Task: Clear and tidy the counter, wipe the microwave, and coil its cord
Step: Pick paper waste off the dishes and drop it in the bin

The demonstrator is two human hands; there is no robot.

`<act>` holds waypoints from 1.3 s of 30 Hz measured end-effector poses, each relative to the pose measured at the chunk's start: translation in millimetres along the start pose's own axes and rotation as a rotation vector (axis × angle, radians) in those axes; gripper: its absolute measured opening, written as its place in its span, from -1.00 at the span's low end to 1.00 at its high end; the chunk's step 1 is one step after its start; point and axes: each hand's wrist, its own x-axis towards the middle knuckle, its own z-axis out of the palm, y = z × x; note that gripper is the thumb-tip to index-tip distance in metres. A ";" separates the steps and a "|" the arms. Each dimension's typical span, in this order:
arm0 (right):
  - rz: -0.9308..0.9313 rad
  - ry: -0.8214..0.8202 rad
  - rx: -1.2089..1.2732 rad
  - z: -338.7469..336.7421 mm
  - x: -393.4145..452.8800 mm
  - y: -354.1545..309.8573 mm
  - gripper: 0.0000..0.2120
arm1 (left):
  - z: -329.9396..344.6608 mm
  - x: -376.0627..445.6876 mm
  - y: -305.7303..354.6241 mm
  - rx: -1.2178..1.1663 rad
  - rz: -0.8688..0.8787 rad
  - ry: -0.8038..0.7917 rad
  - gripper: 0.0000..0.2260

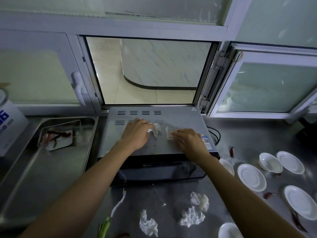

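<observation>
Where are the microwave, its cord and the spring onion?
microwave [180,117]: head view, bare top panel.
cord [216,134]: head view, black loop right of the microwave.
spring onion [104,226]: head view, green stalk.

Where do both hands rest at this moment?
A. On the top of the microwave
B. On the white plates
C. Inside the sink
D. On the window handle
A: the left hand and right hand both lie on the microwave top, each on a scrap of crumpled paper.

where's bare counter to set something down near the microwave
Bare steel lies right of the microwave, between its cord and the white saucers. In front of it, crumpled tissues crowd the counter.
</observation>
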 end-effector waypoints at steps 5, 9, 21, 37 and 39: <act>-0.010 0.068 0.017 9.0 -2.5 -1.8 -0.75 | 0.9 3.5 0.6 -0.001 -0.012 0.063 -0.77; -0.017 0.113 0.024 10.0 -3.9 -0.6 -0.75 | -1.5 4.6 1.9 -0.031 -0.026 0.087 -0.78; -0.026 0.267 -0.019 -2.2 -28.0 10.0 -0.74 | -11.4 8.2 12.0 -0.192 0.053 0.185 -0.80; 0.254 0.384 -0.093 -65.2 -184.9 85.1 -0.79 | 22.9 3.1 187.7 -0.307 0.359 0.111 -0.82; 0.292 0.415 -0.099 -75.8 -219.9 103.8 -0.78 | 32.2 -2.3 224.5 -0.318 0.401 0.098 -0.83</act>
